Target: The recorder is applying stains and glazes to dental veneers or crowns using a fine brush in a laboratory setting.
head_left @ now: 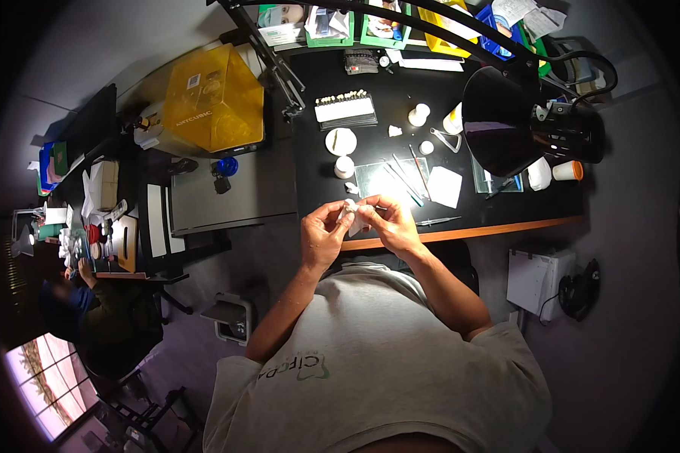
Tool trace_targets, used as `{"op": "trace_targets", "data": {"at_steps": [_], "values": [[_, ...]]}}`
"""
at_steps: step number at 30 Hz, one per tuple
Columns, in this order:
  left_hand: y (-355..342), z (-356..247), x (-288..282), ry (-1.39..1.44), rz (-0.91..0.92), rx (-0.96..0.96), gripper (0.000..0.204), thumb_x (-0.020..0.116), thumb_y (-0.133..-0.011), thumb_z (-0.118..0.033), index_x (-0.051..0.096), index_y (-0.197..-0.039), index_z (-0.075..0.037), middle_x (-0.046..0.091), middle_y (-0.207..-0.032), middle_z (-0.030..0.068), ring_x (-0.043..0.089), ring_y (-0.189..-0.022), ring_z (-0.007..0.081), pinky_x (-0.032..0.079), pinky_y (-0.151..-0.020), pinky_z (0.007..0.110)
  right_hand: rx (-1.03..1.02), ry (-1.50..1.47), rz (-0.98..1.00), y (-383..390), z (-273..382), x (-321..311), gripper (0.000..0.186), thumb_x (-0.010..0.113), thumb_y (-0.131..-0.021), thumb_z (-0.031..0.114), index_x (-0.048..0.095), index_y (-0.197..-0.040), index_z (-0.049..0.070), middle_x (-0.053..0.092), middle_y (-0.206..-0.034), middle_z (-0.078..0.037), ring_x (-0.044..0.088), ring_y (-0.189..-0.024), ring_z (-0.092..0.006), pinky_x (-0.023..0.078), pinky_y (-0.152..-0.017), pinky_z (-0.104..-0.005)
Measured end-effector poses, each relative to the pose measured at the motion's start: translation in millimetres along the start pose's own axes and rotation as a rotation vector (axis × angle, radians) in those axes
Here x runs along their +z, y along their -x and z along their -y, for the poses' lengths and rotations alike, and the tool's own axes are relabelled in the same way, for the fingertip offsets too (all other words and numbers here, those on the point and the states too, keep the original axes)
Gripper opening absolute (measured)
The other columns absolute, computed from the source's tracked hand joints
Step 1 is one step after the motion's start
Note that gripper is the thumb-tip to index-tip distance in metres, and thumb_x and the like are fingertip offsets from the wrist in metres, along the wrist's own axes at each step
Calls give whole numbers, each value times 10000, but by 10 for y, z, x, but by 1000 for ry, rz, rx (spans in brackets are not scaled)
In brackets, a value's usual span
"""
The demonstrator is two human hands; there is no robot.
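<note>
Near the front edge of the desk, my left hand (323, 235) and my right hand (393, 225) are close together with fingertips pinched. Between them is a small white piece (350, 205), too small and bright to make out. White tissue or paper (357, 226) shows below the fingers of my right hand. Just beyond my hands lies a glass slab (370, 178) with thin instruments (402, 181) across it. A paintbrush (418, 167) and a white paper sheet (445, 186) are to the right. A small white lump (351, 188) rests just past my left fingertips.
A black desk lamp (506, 124) hangs over the right side. White jars (344, 167), a round white dish (341, 141), a tooth shade guide (345, 111) and a caliper (447, 140) stand farther back. Coloured bins (385, 30) line the far edge. Another person (83, 309) sits far left.
</note>
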State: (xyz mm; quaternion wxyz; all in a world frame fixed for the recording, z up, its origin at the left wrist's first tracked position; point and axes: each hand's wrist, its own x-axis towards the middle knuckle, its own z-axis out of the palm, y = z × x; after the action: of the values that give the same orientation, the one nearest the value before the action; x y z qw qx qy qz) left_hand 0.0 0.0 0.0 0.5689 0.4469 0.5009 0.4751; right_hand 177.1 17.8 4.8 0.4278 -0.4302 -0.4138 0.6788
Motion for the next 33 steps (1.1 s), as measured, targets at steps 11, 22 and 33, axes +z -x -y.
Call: {"op": "trace_targets", "data": {"at_steps": [11,22,33], "values": [[45,-210,-85,235,-55,-47,132,694,-959,-29,726,-1069,37,751,-975,72,670,-864,71,547,-820,227,95,-319,69,-18,18,96,181,736,-954,137,692,-1083,17,717,-922,-44,644,-806,-93,516,-707,-252],[115,-25,-109,269,-68,-101,184,700,-978,-94,743,-1119,15,736,-907,41,647,-820,65,548,-776,233,14,81,-45,96,17,192,108,729,-939,115,693,-974,19,697,-884,-41,599,-743,-51,461,-624,-214],[117,-49,-13,94,-93,53,262,771,-908,-35,723,-1154,39,767,-998,98,695,-884,95,569,-814,227,146,-219,-108,64,-37,106,116,666,-981,92,695,-1045,0,702,-904,-40,626,-753,-77,514,-664,-244]]}}
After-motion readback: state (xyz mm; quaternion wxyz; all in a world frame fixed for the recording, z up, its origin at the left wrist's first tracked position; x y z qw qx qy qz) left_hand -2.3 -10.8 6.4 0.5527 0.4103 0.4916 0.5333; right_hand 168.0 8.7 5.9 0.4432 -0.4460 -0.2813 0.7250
